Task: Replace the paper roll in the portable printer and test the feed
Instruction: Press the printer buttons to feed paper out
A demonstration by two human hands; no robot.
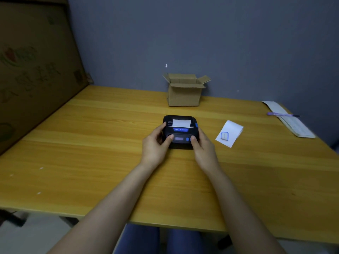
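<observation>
- Head view: the printer point(180, 132) sits mid-frame on the counter point(91, 143), its lid looks shut, and white paper point(181, 123) sticks out the top.
- Left hand point(156, 145) and right hand point(200, 145) each grip a printer side, thumbs on its front.
- The roll seems loaded; the feed test looks unfinished.
- A loose paper slip point(230, 133) lies right of it.

Open tabletop point(91, 153) left and near of the printer point(180, 132). Far side blocked by an open cardboard box point(184, 92). Right: loose paper sheet point(230, 133) close by, pen point(282, 114) and paper strip point(293, 123) farther right.
</observation>
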